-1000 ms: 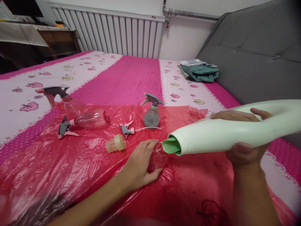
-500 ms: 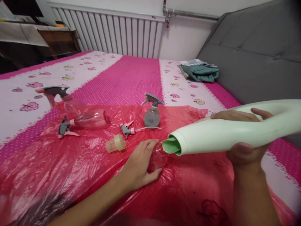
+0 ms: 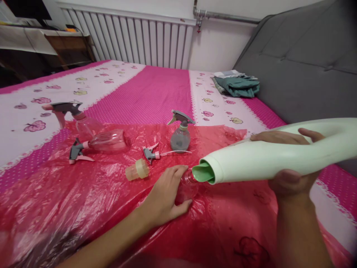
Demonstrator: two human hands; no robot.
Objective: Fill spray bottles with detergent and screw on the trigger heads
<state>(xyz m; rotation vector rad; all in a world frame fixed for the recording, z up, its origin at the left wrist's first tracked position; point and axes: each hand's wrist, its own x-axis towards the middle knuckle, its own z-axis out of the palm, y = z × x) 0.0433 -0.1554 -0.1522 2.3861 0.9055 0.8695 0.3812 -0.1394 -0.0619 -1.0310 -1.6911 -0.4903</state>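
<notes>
A clear pink bottle [image 3: 187, 190] is held by the left grip [image 3: 167, 195], which is wrapped around its side. A large pale green jug [image 3: 245, 160] is clamped in the right grip [image 3: 291, 186] and held tipped nearly level, with its green spout [image 3: 203, 172] brought to the bottle's mouth (whether the two touch, or whether any liquid is being passed, cannot be told). Just beyond the left grip, a translucent yellow cap [image 3: 138, 170] is laid on its side; behind it, a grey-and-pink spray head [image 3: 150, 153] is laid with its thin tube. Farther back, a small round spray bottle [image 3: 180, 141] is stood upright. To the left, a pink spray bottle [image 3: 108, 140] is laid down in front of a second pink spray bottle [image 3: 87, 126]. A red plastic sheet [image 3: 83, 201] is spread beneath on the bed [image 3: 164, 89], where folded clothes [image 3: 237, 85] are placed near a grey headboard [image 3: 304, 56].
</notes>
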